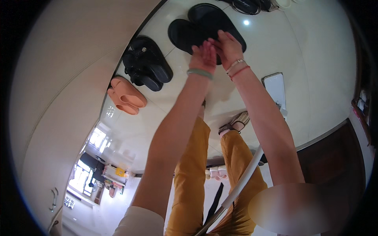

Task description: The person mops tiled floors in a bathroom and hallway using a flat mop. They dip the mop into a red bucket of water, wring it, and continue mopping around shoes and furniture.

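A pair of black slippers (210,17) lies on the floor at the top middle, side by side with the toe ends away from me. My left hand (204,57) is over the near end of the left slipper, fingers stretched out and slightly blurred. Close beside it, my right hand (230,49) reaches over the near part of the right slipper with its fingers extended. Both hands look open; whether the fingertips press on the slippers I cannot tell. A green bangle (200,73) circles my left wrist, and a red string (239,73) my right.
Black sandals (151,61) and orange slippers (128,94) stand along the white cabinet (71,78) at left. More black footwear (248,6) sits at the far edge. A white flat-headed tool (275,88) lies right, near a long pale pole (242,183) crossing my right leg.
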The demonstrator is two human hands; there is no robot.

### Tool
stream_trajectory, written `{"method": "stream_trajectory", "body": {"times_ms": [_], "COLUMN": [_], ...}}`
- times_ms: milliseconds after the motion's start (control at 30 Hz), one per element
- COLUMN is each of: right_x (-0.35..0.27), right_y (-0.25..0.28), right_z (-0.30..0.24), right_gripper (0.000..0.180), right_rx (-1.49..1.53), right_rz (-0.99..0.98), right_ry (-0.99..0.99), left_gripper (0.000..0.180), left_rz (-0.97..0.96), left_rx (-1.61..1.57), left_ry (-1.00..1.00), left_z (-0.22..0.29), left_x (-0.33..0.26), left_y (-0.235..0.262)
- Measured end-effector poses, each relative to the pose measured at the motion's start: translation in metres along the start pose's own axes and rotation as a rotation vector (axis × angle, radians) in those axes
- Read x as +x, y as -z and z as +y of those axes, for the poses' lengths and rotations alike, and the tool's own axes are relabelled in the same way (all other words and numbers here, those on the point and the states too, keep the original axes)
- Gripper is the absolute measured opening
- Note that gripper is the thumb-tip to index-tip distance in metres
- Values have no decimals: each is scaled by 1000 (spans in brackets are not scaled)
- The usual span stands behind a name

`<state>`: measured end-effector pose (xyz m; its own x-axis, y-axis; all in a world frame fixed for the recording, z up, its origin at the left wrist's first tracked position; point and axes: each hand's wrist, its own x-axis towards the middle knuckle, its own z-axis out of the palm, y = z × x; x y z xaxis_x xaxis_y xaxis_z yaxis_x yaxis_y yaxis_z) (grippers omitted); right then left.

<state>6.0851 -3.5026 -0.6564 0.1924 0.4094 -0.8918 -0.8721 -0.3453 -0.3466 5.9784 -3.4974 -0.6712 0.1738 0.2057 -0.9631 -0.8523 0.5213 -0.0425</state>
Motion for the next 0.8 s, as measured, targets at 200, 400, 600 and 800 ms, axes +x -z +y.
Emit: {"method": "stream_trajectory", "body": {"times_ms": [200, 400, 600, 800], "right_x": [21, 23, 28, -17], "right_y": [-61, -72, -65, -51], "right_z": [13, 20, 16, 14], "right_gripper": [43, 41, 53, 51], "right_rx": [-49, -55, -197, -295], "right_rz": [-35, -205, -438, -386], "right_ry": [27, -5, -6, 72], "left_gripper": [30, 29, 34, 46], "left_rz": [21, 65, 110, -3], "left_rx": [49, 109, 216, 251], "left_ry": [-104, -130, -138, -97], "left_z": [69, 95, 95, 90], "left_x": [21, 22, 22, 5], "left_y": [-30, -41, -50, -50]}}
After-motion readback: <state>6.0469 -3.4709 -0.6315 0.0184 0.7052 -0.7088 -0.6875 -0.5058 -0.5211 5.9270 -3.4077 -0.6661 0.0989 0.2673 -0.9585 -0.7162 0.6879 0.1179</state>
